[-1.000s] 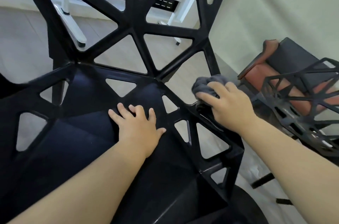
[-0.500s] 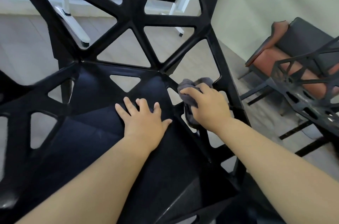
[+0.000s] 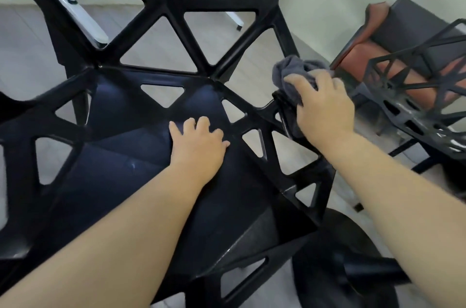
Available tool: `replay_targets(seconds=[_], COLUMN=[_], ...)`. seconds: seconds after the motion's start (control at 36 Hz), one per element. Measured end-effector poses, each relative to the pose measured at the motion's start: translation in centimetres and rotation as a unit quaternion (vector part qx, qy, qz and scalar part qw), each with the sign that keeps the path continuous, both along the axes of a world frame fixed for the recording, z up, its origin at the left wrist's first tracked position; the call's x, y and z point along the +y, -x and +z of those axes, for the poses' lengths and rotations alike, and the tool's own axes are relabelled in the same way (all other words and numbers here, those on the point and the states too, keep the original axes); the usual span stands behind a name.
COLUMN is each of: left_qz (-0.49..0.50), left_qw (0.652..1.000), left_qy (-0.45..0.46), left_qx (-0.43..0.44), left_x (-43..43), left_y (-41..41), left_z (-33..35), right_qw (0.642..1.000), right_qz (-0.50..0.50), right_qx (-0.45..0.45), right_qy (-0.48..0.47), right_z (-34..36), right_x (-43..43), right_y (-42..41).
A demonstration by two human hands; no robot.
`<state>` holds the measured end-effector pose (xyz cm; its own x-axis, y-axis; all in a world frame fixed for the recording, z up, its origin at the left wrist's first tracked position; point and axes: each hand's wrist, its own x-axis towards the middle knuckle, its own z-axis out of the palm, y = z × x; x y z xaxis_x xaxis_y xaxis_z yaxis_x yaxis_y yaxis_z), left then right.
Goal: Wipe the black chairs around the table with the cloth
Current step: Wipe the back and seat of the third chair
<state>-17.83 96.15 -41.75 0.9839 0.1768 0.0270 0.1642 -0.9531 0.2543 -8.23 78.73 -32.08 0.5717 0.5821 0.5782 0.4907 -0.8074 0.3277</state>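
Head view: left hand (image 3: 199,142) lies flat, fingers spread, on the black chair (image 3: 121,128) seat, gripping nothing. Right hand (image 3: 324,103) clutches the grey cloth (image 3: 290,73), pressing it on the chair's right arm where it meets the back. Second chair (image 3: 413,95) stands right.

Two black chairs (image 3: 131,146) (image 3: 413,95), one cloth (image 3: 292,75)

No legible txt, seemingly.

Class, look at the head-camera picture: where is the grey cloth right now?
The grey cloth is right of centre, bunched under the right hand on the black chair's right edge, where seat meets backrest.
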Motion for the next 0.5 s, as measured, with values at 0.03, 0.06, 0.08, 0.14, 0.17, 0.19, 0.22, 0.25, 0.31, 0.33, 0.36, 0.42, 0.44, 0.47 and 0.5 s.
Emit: replay_targets(seconds=[0.03, 0.06, 0.08, 0.14, 0.17, 0.19, 0.22, 0.25, 0.31, 0.33, 0.36, 0.42, 0.44, 0.47, 0.5], left_qz=[-0.020, -0.042, -0.067, -0.116, -0.132, -0.139, -0.139, -0.136, -0.125, -0.120, -0.117, -0.114, -0.112, -0.109, -0.105], left_qw=[1.000, 0.999, 0.997, 0.991, 0.989, 0.988, 0.989, 0.989, 0.990, 0.991, 0.991, 0.992, 0.993, 0.993, 0.993], left_qy=[0.007, 0.017, 0.032, 0.054, 0.053, 0.048, 0.044, 0.042, 0.046, 0.050, 0.051, 0.045, 0.040, 0.039, 0.041], left_qx=[-0.015, -0.028, -0.036, -0.040, -0.040, -0.040, -0.039, -0.039, -0.036, -0.034, -0.032, -0.027, -0.026, -0.025, -0.025], left_x=[0.1, 0.2, 0.2, 0.1, -0.1, -0.2, -0.2, -0.3, -0.5, -0.6, -0.8, -1.1, -1.3, -1.3, -1.3], left_y=[0.1, 0.1, 0.2, 0.4, 0.5, 0.6, 0.7, 0.8, 1.0, 1.0, 1.0, 1.0, 1.0, 1.0, 1.0], left_z=[0.0, 0.1, 0.2, 0.5, 0.7, 0.8, 1.0, 1.1, 1.3, 1.4, 1.5, 1.6, 1.6, 1.6, 1.6], right_qw=[1.000, 0.999, 0.998, 0.995, 0.994, 0.992, 0.990, 0.989, 0.991, 0.994, 0.997, 0.999, 0.999, 0.999, 0.998], right_qz=[-0.002, -0.004, -0.009, -0.018, -0.016, -0.007, 0.003, 0.013, 0.028, 0.034, 0.039, 0.044, 0.040, 0.032, 0.022], right_qx=[0.020, 0.044, 0.067, 0.098, 0.112, 0.125, 0.140, 0.151, 0.128, 0.098, 0.062, 0.002, -0.015, -0.025, -0.029], right_qy=[0.004, 0.005, 0.003, -0.008, -0.012, -0.010, -0.005, 0.002, 0.021, 0.030, 0.032, 0.011, -0.008, -0.027, -0.045], right_z=[-1.2, -2.5, -3.7, -5.1, -5.2, -5.1, -4.8, -4.4, -3.6, -3.2, -2.8, -1.8, -1.2, -0.6, -0.1], right_x=[-0.5, -1.0, -1.4, -2.4, -2.9, -3.4, -3.8, -4.2, -4.7, -4.8, -4.8, -4.4, -4.0, -3.5, -2.9], right_y=[0.8, 1.8, 2.9, 4.8, 5.4, 5.7, 5.7, 5.5, 4.9, 4.6, 4.1, 2.9, 2.2, 1.5, 0.8])
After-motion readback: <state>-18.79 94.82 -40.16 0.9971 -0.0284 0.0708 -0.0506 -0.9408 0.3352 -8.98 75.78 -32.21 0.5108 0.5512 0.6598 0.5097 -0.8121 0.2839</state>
